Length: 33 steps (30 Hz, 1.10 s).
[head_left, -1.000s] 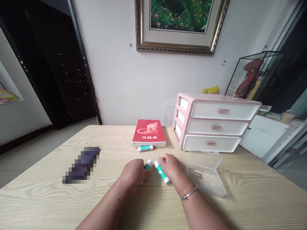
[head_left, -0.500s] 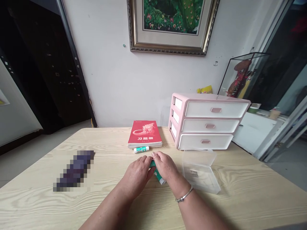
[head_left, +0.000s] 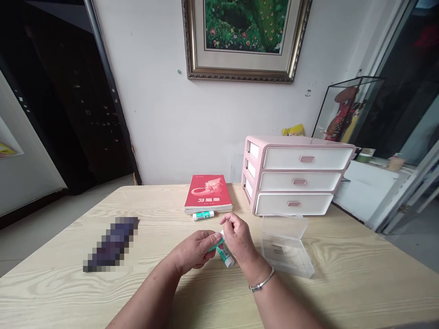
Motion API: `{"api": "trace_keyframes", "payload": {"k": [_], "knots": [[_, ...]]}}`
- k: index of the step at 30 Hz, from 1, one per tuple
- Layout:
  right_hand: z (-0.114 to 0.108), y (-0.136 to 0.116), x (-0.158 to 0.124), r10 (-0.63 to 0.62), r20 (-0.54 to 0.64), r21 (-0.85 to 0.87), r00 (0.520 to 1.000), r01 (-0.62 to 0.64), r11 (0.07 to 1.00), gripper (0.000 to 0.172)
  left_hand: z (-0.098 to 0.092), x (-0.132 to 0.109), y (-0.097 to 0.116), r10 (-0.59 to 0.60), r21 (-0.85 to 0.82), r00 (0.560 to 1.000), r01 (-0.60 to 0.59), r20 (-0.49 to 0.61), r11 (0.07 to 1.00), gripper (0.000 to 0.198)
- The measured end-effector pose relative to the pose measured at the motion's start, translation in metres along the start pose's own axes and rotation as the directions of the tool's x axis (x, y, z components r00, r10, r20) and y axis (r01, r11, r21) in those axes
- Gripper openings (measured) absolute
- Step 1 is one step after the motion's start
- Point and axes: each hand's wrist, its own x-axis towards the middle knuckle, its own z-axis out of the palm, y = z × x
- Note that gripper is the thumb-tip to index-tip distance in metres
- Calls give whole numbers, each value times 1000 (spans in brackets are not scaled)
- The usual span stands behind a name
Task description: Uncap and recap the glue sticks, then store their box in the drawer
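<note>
My left hand (head_left: pixel 194 250) is closed round a green and white glue stick (head_left: pixel 215 242), its white tip pointing up to the right. My right hand (head_left: pixel 238 238), with a silver bangle on the wrist, is closed round a second glue stick (head_left: pixel 225 258) whose white end pokes out below the palm. The two sticks meet between my hands, just above the wooden table (head_left: pixel 343 292). A third glue stick (head_left: pixel 203 215) lies in front of a red book (head_left: pixel 208 193).
An open clear plastic box (head_left: pixel 287 247) lies right of my hands. Behind it stands a pink three-drawer organiser (head_left: pixel 295 180), drawers closed. A blurred dark object (head_left: pixel 110 244) rests at the left. A framed picture hangs on the wall; a glass case stands far right.
Both hands have lifted the two glue sticks off the table and brought them together. One second ago the sticks lay apart under my fingers.
</note>
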Motion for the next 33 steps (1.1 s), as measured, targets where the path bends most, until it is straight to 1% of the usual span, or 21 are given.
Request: {"api": "trace_keyframes", "payload": {"k": [2,4,5,6,7,8,9,10,12,13,15,17,21,23,25,27,28,29,31,32,33], "knots": [[-2,1,1,-83,-23,-44,996,82,996,16,-6,-2,-1,-34,-61,999,35,23,997,49],[-9,4,5,-134,-87,-97,987,126,987,16,-14,-4,-2,-56,-61,998,57,20,997,51],[-13,6,8,-142,-136,-132,980,125,983,17,-19,-5,-3,-51,-44,999,50,-18,998,53],[-17,8,11,-144,-187,-182,972,110,977,19,-24,-4,-4,-34,-6,996,34,-86,999,54],[-21,10,13,-143,-229,-249,963,84,965,20,-29,-3,-6,0,62,985,11,-175,998,54],[-23,12,15,-141,-248,-332,958,53,942,22,-33,-1,-8,54,162,961,-10,-271,987,53],[-25,12,17,-137,-240,-426,961,22,904,23,-37,3,-12,123,286,929,-19,-350,958,50],[-26,13,18,-127,-212,-521,969,-2,854,25,-39,7,-16,195,419,897,-12,-396,908,46],[-26,13,18,-73,-146,-670,987,-44,741,27,-42,16,-25,310,637,854,32,-418,771,39],[-25,13,18,-37,-124,-722,992,-65,689,28,-42,21,-30,343,704,842,59,-416,707,36],[-25,13,18,26,-112,-788,993,-104,607,26,-41,30,-37,379,787,831,109,-407,608,33],[-26,15,18,64,-111,-821,992,-127,556,24,-40,36,-41,409,837,821,144,-399,528,34],[-28,21,16,94,-68,-849,993,-107,517,27,-41,45,-39,450,882,794,217,-408,418,34],[-28,23,16,121,-58,-859,991,-112,500,26,-42,45,-34,454,889,791,235,-410,392,34],[-29,24,16,166,-49,-870,985,-123,477,22,-41,42,-29,477,894,775,250,-415,372,32],[-29,23,15,220,-26,-881,975,-126,455,21,-34,37,-23,496,884,745,276,-445,378,30],[-28,23,15,236,-11,-885,972,-119,450,22,-28,33,-21,487,871,738,289,-467,397,30],[-28,23,15,241,5,-887,971,-107,449,23,-21,30,-19,456,852,743,298,-490,431,31],[-26,23,14,237,19,-891,971,-91,445,25,-3,24,-16,354,814,788,295,-503,500,37],[-25,23,14,234,17,-892,972,-91,442,25,6,22,-16,316,804,807,295,-499,516,41],[-25,23,15,233,10,-893,972,-96,439,26,15,20,-15,305,812,822,286,-481,508,46]]}}
